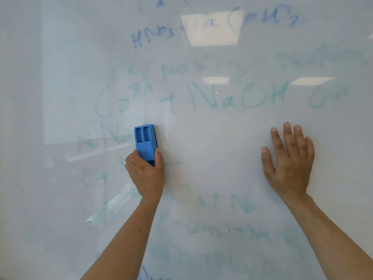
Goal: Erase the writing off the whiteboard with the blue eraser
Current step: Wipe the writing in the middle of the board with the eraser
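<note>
A whiteboard point(212, 134) fills the view, covered with faint green and blue chemical formulas. My left hand point(146, 174) grips the lower end of the blue eraser point(145, 141) and holds it flat against the board, over the end of a green "Na" line. A wiped band stretches to the right of the eraser. My right hand point(288, 160) lies flat on the board at the right with its fingers spread. Green writing point(238, 98) reading "NaOH" runs above the wiped band, and blue writing point(153, 38) sits near the top.
More smeared green writing point(218, 229) covers the lower part of the board between my forearms. Ceiling lights reflect in the glossy surface near the top.
</note>
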A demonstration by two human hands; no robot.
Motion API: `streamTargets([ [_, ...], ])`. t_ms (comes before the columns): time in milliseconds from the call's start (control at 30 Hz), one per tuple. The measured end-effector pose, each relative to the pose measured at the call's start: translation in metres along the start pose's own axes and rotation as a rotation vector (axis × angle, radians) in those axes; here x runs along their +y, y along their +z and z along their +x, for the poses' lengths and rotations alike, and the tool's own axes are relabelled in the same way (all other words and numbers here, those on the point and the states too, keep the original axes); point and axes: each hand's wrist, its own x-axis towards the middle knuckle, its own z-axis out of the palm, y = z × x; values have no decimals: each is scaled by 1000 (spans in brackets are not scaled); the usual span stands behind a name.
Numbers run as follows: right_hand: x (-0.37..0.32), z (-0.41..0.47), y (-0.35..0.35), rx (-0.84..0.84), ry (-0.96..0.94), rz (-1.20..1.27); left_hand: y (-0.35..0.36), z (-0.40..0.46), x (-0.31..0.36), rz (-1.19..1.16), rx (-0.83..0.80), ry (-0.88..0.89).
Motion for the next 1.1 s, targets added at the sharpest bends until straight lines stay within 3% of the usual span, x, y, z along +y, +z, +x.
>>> streamTargets([
  [167,-87,20,29,-84,-139,129,-1,-5,1,-47,-44,26],
  [367,-106,17,47,-146,-123,15,8,-42,4,119,-232,598],
  [467,-104,16,49,-147,-131,13,11,-53,1,136,-260,691],
  [567,-106,16,48,-130,-122,8,9,-45,-5,79,-228,595],
  [767,-106,16,48,-111,-128,-9,-17,10,-48,-15,-35,32],
  [833,-107,16,49,-105,-131,-14,-24,21,-62,-37,-4,-68],
  [967,-108,15,50,-102,-128,-18,-27,8,-62,-52,-39,31],
  [1100,-108,13,51,-101,-132,-17,-22,-23,-60,46,-206,436],
])
